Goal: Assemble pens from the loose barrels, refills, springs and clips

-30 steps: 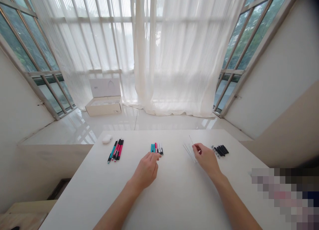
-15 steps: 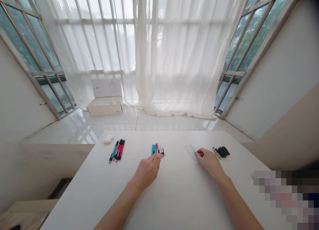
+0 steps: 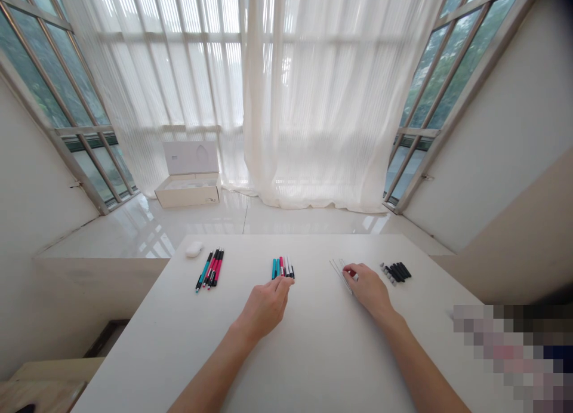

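My left hand (image 3: 265, 304) rests on the table with fingers bent together at the near ends of several teal, pink and white pen barrels (image 3: 281, 267). Whether it grips one is hidden behind the fingers. At the right, my right hand (image 3: 367, 287) pinches thumb and forefinger at a small group of thin pen refills (image 3: 339, 273), which lie slanted on the table. The fingers cover part of them. Just right of that hand lie several black rubber grips (image 3: 400, 271) and small grey pen pieces (image 3: 388, 274).
Several teal and pink pens with black ends (image 3: 211, 270) lie at the left of the white table (image 3: 295, 353). A white rounded case (image 3: 194, 249) sits at the far left corner. An open white box (image 3: 188, 192) stands on the sill before a curtain (image 3: 313, 102).
My right hand has shifted slightly left, so its fingertips now reach over the refills rather than their right edge. My left hand stays in place.
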`<state>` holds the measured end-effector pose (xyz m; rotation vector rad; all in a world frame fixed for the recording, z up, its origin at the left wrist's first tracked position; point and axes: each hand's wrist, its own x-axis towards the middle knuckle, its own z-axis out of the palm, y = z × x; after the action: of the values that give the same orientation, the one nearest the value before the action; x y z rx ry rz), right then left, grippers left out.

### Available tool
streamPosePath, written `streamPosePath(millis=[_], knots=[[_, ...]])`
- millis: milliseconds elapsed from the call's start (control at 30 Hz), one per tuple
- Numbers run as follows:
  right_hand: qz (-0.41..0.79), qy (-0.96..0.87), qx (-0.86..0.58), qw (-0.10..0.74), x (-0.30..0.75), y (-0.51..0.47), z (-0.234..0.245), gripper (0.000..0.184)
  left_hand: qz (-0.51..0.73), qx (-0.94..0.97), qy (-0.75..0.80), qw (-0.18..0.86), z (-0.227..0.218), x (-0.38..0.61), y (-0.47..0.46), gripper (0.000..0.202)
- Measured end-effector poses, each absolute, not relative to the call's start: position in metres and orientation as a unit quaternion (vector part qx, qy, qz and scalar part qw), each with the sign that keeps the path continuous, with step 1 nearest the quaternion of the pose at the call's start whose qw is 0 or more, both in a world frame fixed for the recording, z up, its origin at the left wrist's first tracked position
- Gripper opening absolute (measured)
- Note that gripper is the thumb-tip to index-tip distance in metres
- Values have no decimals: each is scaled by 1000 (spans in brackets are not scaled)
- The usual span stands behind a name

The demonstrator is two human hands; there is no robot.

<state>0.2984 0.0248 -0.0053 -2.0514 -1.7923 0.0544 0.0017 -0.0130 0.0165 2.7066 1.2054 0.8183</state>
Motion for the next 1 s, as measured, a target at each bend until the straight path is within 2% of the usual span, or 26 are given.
streamPosePath(millis=[367,767,1000], knots=[[29,-630,-754,182,294,26,-1,22,263,884,385,28,15,2,-14,22],[7,-618,-778,114,284,24,6,24,282,886,369,7,14,3,-13,20],[7,-620,-777,113,279,24,8,23,289,882,373,3,17,4,-16,20]])
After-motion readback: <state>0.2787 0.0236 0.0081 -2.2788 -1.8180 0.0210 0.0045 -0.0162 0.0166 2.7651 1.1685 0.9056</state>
